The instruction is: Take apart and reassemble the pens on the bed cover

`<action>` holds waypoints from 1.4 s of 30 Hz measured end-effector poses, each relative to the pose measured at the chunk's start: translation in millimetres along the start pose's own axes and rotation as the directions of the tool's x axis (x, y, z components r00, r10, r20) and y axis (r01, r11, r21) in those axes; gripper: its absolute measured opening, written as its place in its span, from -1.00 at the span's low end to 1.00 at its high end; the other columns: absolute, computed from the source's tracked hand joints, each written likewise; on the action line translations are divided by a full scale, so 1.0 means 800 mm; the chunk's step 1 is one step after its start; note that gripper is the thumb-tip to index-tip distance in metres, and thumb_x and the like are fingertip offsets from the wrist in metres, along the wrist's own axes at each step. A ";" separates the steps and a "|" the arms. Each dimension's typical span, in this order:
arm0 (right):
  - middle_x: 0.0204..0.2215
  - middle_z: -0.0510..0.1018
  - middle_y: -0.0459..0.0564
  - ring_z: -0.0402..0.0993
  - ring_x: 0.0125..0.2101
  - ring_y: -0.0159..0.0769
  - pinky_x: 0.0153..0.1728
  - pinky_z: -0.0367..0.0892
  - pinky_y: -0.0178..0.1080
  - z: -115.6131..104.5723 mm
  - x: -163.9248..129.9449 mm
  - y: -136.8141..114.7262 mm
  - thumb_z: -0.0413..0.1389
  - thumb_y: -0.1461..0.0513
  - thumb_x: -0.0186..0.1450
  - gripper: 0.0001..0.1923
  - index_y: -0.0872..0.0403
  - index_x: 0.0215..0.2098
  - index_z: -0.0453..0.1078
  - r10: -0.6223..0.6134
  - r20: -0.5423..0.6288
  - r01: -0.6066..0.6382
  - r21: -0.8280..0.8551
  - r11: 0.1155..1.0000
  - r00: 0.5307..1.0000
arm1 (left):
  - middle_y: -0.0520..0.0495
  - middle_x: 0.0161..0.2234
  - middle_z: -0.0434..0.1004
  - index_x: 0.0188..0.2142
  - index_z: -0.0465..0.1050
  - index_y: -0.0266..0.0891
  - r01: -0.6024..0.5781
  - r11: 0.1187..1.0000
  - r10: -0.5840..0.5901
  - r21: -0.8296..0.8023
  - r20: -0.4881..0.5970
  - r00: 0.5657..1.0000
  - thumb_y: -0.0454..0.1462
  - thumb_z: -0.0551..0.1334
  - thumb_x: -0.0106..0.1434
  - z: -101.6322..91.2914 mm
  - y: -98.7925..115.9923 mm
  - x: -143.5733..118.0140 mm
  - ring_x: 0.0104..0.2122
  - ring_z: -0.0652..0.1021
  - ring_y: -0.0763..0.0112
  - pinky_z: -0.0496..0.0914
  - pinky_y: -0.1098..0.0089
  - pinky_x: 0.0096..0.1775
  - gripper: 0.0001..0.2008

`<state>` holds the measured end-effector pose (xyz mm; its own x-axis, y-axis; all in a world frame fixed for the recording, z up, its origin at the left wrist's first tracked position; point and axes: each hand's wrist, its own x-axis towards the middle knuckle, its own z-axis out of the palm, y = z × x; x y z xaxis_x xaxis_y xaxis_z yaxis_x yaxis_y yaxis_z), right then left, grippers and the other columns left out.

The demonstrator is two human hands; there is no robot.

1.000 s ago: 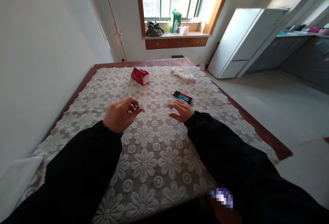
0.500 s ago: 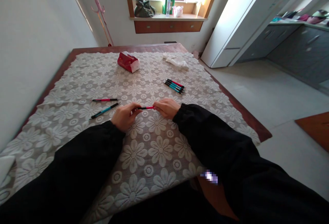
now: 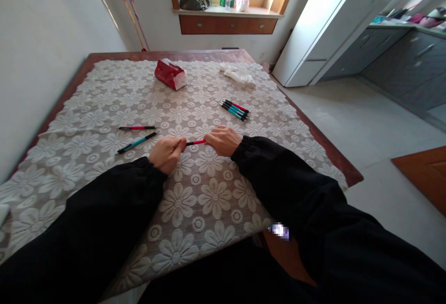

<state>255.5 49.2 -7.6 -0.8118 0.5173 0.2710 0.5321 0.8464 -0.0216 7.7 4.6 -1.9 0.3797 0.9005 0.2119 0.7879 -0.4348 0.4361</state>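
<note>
Between my two hands a red and black pen (image 3: 195, 142) is held level just over the lace tablecloth (image 3: 214, 197). My left hand (image 3: 167, 153) is closed around its black end. On the red end, my right hand (image 3: 223, 140) grips with fingers pressed together; both tips are hidden in the hands. Left of my left hand lie a red and black pen (image 3: 137, 128) and, nearer me, a blue and black pen (image 3: 136, 143), apart from each other. Beyond my right hand, several pens (image 3: 235, 109), blue and red with black ends, lie side by side in a row.
A red tissue pack (image 3: 170, 74) lies toward the far side of the table, with a crumpled white plastic bag (image 3: 238, 75) to its right. The table's wooden edge (image 3: 334, 160) shows on the right. A white fridge (image 3: 317, 27) stands beyond it.
My left fingers have closed further around the black end of the pen, covering more of it. The whole view has shifted slightly; the pens on the table lie as before.
</note>
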 end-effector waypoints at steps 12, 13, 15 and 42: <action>-0.37 0.55 0.03 0.37 -0.38 -0.30 -0.25 0.17 -0.25 0.014 -0.006 0.011 -0.14 0.13 0.53 -0.65 0.11 -0.14 0.43 0.007 -0.090 0.010 0.187 0.982 0.996 | -0.08 -0.40 0.58 -0.30 0.56 -0.18 -0.073 0.996 0.067 -0.046 -0.127 0.990 -0.10 0.04 0.44 0.004 -0.003 -0.001 -0.36 0.53 0.28 0.41 0.29 -0.22 -0.63; -0.37 0.55 0.04 0.37 -0.37 -0.30 -0.24 0.18 -0.25 0.014 -0.005 0.011 -0.15 0.12 0.54 -0.64 0.11 -0.14 0.43 0.004 -0.100 0.015 0.185 0.983 0.995 | -0.09 -0.36 0.60 -0.25 0.56 -0.18 -0.085 0.995 0.076 -0.058 -0.139 0.987 -0.09 0.05 0.44 0.004 -0.003 -0.001 -0.33 0.54 0.28 0.42 0.28 -0.19 -0.64; -0.36 0.54 0.04 0.37 -0.36 -0.30 -0.23 0.18 -0.24 0.014 -0.005 0.011 -0.15 0.12 0.54 -0.64 0.12 -0.14 0.43 0.003 -0.114 0.019 0.187 0.982 0.993 | -0.09 -0.27 0.62 -0.13 0.55 -0.19 -0.117 0.991 0.104 -0.069 -0.167 0.980 -0.05 0.14 0.39 0.004 -0.004 0.000 -0.31 0.54 0.28 0.43 0.28 -0.17 -0.68; -0.28 0.57 0.05 0.40 -0.28 -0.27 -0.19 0.17 -0.21 0.008 -0.004 0.008 -0.09 0.14 0.52 -0.73 0.10 -0.13 0.39 -0.066 -0.100 0.083 0.170 0.982 0.993 | -0.09 -0.41 0.56 -0.31 0.55 -0.19 -0.172 0.984 0.174 0.041 -0.051 0.983 -0.07 0.07 0.45 0.005 -0.002 0.000 -0.32 0.53 0.26 0.41 0.27 -0.17 -0.63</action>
<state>259.9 53.7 -14.8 -0.8172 0.4447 0.3668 0.4143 0.8955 -0.1626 8.2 5.3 -6.3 0.4856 0.8100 0.3287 0.7303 -0.5826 0.3567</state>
